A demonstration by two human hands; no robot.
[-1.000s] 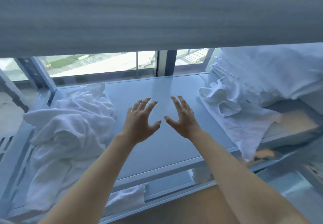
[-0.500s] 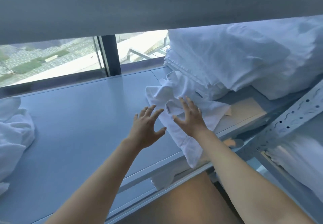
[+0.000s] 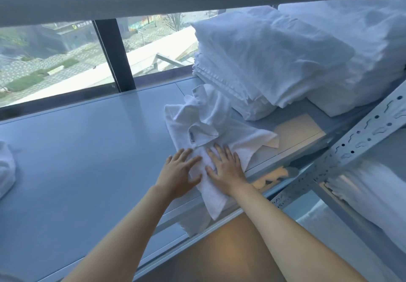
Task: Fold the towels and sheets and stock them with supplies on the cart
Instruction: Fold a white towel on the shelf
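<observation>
Where a crumpled white towel (image 3: 219,132) overhangs the shelf (image 3: 87,149) edge, both hands, left hand (image 3: 179,173) and right hand (image 3: 226,168), are now pressed flat on it, fingers extended, previously hovering.

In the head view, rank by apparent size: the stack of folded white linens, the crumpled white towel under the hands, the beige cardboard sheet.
1. Stack of folded white linens, largest.
2. Crumpled white towel, pressed flat by left hand and right hand.
3. Beige cardboard sheet, smallest, though partly covered.

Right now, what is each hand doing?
Left hand: open, flat on the towel.
Right hand: open, flat on the towel.
</observation>
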